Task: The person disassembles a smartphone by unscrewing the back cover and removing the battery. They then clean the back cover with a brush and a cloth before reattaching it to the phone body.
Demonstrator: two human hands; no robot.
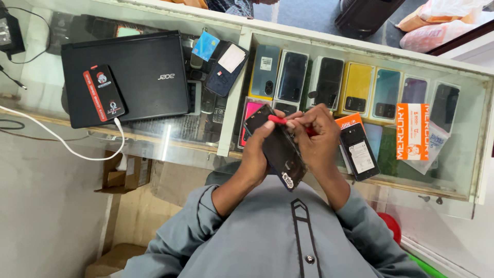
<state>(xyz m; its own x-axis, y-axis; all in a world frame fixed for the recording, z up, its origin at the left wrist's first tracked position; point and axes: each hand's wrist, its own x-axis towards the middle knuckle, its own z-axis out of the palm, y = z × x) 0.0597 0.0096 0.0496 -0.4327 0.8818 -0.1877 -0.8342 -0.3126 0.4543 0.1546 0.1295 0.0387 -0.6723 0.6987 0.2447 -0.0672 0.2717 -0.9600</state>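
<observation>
From the head camera, the left hand (256, 154) grips a dark phone (278, 146), tilted above the near edge of the glass worktop (170, 136). The right hand (319, 139) pinches a thin red tool (280, 120), its tip at the phone's upper edge.

Risks, as I judge them: the tool could slip off the smooth edge and scratch the phone, or a loose grip could drop it onto the glass.

The phone is flat, glossy and rectangular. The worktop is clear glass over rows of boxed phones. A matt black laptop (139, 77) lies shut nearby, a white cable (67, 146) curling beside it.
</observation>
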